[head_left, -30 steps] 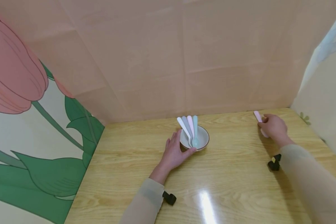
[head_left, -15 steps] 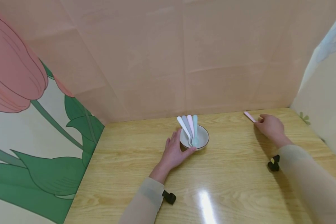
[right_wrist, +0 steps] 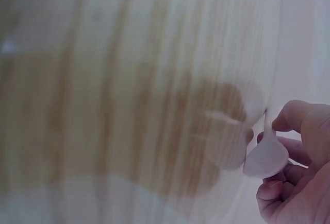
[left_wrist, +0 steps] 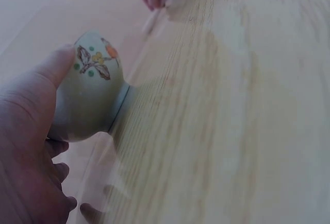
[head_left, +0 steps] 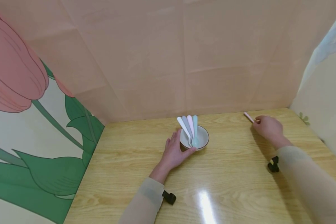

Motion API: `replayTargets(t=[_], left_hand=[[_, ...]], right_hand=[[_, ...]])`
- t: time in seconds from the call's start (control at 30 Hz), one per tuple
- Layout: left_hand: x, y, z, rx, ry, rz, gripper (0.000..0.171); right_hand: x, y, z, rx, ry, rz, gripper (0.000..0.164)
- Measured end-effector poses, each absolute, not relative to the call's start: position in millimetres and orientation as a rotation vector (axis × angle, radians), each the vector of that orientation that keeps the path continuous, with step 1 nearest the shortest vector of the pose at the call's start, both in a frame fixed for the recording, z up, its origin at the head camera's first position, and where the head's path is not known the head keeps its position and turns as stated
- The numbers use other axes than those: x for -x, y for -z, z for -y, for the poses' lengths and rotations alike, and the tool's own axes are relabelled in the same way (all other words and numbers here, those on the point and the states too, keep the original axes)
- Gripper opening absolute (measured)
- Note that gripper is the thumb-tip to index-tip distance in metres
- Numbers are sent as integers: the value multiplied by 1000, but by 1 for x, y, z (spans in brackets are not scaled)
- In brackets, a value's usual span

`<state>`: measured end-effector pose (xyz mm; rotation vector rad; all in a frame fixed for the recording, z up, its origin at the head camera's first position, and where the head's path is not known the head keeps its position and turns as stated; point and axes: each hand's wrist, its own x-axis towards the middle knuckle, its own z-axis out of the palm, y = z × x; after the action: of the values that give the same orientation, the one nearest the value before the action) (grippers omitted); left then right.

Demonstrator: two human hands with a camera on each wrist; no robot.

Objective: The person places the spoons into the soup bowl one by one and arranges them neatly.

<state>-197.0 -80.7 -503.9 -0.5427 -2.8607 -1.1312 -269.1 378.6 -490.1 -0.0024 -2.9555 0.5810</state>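
My left hand [head_left: 172, 153] holds a small dark-rimmed bowl [head_left: 203, 136], thumb at the near rim and fingers on the left side. In the left wrist view the bowl's outer wall [left_wrist: 93, 92] bears a painted flower sprig. Inside lean a white spoon [head_left: 183, 125], a grey spoon [head_left: 186, 123], a pink spoon [head_left: 189, 122] and a pale blue-green spoon [head_left: 195, 126], handles toward the back. Far to the right, my right hand [head_left: 270, 128] pinches another pink spoon [head_left: 249, 117], its handle pointing back and left. That spoon's scoop [right_wrist: 266, 157] shows below the fingers in the right wrist view.
A wood-grain table [head_left: 226, 174] spans the work area, with a light glare near the front. Behind it rises a peach-coloured cloth backdrop [head_left: 145, 62]. A tulip-printed panel [head_left: 56, 174] borders the left, and a pale printed panel [head_left: 327, 102] the right.
My right hand has shifted slightly left, and the pink spoon it pinches has turned, its handle end swinging left. The left hand and the bowl have stayed put.
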Motion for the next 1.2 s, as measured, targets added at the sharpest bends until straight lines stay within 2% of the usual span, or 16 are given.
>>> replayTargets(t=[0.47, 1.2], left_hand=[[197, 504, 80, 547, 1149, 2846, 108], [198, 505, 81, 531, 1112, 2885, 112]], right_hand=[[274, 498, -382, 56, -777, 3027, 55], [261, 474, -336, -14, -1236, 2834, 71]])
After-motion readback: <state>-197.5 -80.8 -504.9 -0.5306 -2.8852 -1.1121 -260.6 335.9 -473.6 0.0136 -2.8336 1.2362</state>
